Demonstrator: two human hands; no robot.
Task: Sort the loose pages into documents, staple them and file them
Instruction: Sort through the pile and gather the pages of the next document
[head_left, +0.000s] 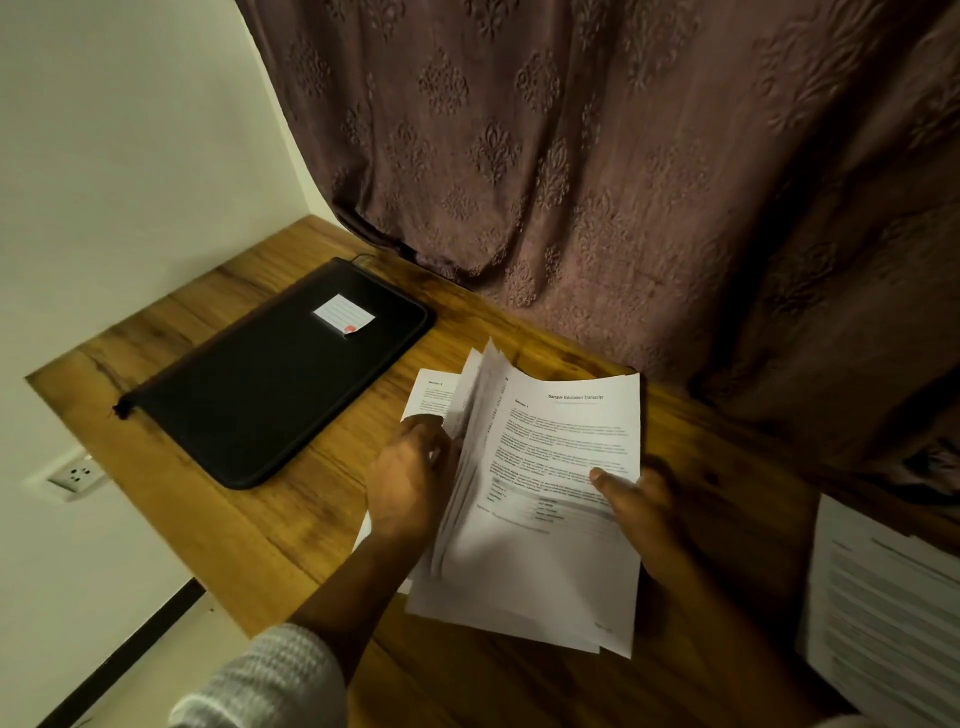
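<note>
Wall socket (78, 474) is far left of the pages, below desk level. Wooden desk (291, 525). Black zip folder (280, 374) lies flat, left of and behind the pages, apart from them. It has a white lined label (344, 315) with a red mark at one corner; no writing on it that I can read.

My left hand (415, 478) is at the pages' left edge. The fingers are curled in against the fanned sheet edges and the tips are hidden between the sheets. Grey knit sleeve (260, 680) is cut off at the bottom.

The pages (545, 519) are held over the desk centre, several sheets splayed up on the left side. The top sheet is headed "Sample Education Transcript"; the body text and table are too blurred to read. One sheet peeks out behind-left, its heading not legible.

My right hand (644, 509) grips the pages' right edge, thumb pressed on top, other fingers hidden underneath.

A second paper pile (883, 613) is right of the pages, cut off by the frame, its text blurred. Brown patterned curtain (623, 182) hangs behind.
</note>
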